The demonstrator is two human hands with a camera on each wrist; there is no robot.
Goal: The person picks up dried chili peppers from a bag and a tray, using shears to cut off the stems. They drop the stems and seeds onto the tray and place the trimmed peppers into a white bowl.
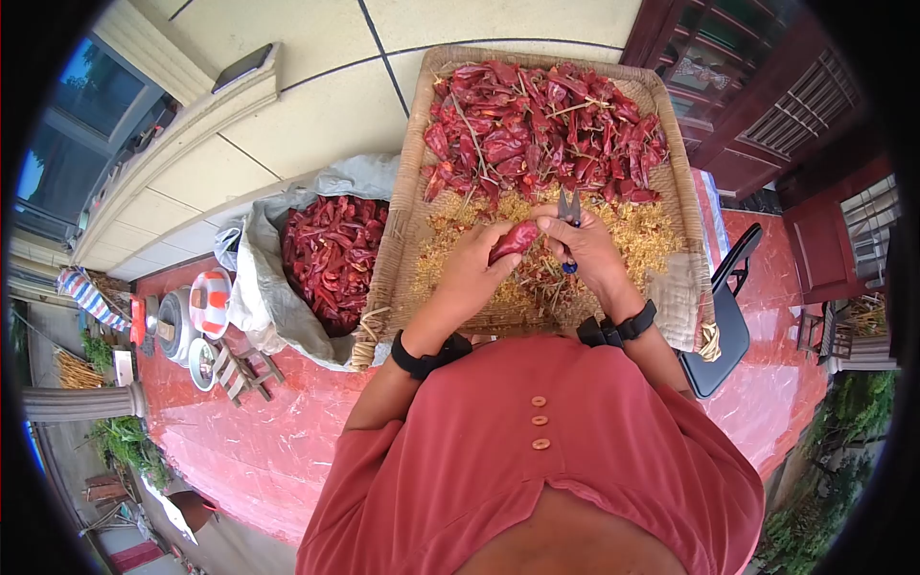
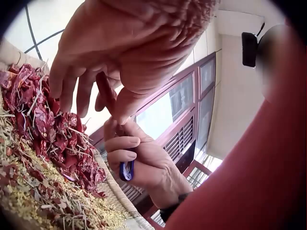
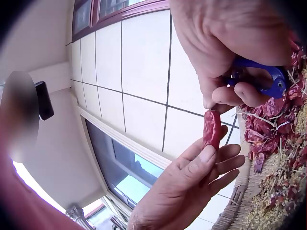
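Note:
A wrinkled dried red chili pepper (image 1: 515,241) is pinched between the thumb and fingers of my left hand (image 1: 470,278), above a woven tray (image 1: 407,206). My right hand (image 1: 596,257) grips blue-handled snips (image 3: 276,79), whose pointed blades (image 1: 569,205) stick out past the fingers, away from the pepper. With thumb and forefinger this same hand pinches the pepper's upper end, seen in the right wrist view. Dried chilies (image 1: 546,129) pile up in the tray's far half. Yellow seeds (image 1: 642,235) with stem bits cover the nearer half, below both hands.
Left of the tray stands a large sack (image 1: 254,278) full of red chilies (image 1: 331,254). A black folding chair (image 1: 719,335) is to the right. A small wooden stool (image 1: 244,374) and a bowl (image 1: 203,364) sit on the red floor. A tiled wall (image 1: 326,105) rises behind.

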